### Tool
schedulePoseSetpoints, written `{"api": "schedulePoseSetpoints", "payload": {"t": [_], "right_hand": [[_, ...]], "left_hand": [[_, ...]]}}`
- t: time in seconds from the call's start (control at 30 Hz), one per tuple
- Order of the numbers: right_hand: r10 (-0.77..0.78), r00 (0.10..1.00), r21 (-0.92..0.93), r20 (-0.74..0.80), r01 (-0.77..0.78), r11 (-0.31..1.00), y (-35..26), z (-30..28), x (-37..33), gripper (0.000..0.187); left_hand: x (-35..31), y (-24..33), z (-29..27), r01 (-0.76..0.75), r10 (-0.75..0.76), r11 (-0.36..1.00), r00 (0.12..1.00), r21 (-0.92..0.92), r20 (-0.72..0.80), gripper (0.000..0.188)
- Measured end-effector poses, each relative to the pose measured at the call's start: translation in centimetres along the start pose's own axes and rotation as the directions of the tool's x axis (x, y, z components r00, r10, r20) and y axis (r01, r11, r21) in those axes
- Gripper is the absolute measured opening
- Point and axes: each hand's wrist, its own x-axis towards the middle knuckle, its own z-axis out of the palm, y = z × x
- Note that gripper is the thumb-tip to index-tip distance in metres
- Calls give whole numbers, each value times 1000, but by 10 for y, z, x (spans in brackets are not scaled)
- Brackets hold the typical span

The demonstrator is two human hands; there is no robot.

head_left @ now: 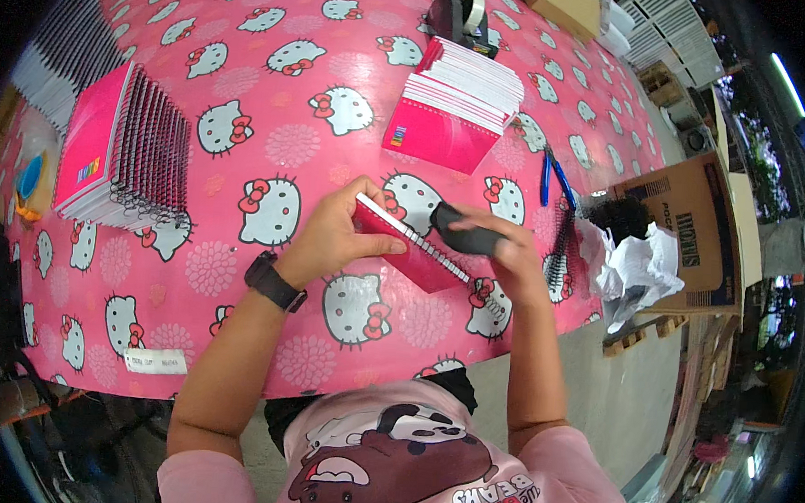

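Near the middle of the table, my left hand (335, 229) grips a small pink notebook (420, 266), its thumb across the cover and its white page edge turned up. A dark wire spiral coil (490, 298) sticks out from the notebook's right end, in line with the row of holes along its edge. My right hand (517, 263) is closed around a dark, smooth block (459, 232) whose exact kind I cannot make out. That block lies against or just over the notebook's holed edge. The right fingertips are slightly blurred.
Behind the hands stands a stack of pink notebooks (447, 130) without coils. Coil-bound notebooks (118, 156) are stacked at left. Blue-handled pliers (559, 180), loose black coils (564, 248), crumpled white paper (636, 270) and a cardboard box (685, 223) sit at right. A tape dispenser (458, 20) stands farther back.
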Motion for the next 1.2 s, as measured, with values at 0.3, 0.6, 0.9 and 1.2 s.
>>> {"api": "schedulePoseSetpoints", "payload": {"t": [0.3,0.6,0.9,1.2], "right_hand": [[-67,997,207,48,56,977,1,11,15,43],[89,995,-193,-41,-96,976,-11,19,27,43],[-39,974,-708,-222,-134,693,6,4,30,45],[-254,954,-634,-161,97,767,-30,66,25,30]], "left_hand": [[-1,-2,-2,5,-3,1000,999,-31,51,39],[1,-5,-3,-21,22,999,999,-25,45,42],[1,-3,2,-38,39,999,999,-12,36,44],[-8,33,24,-178,220,939,969,293,-116,32]]}}
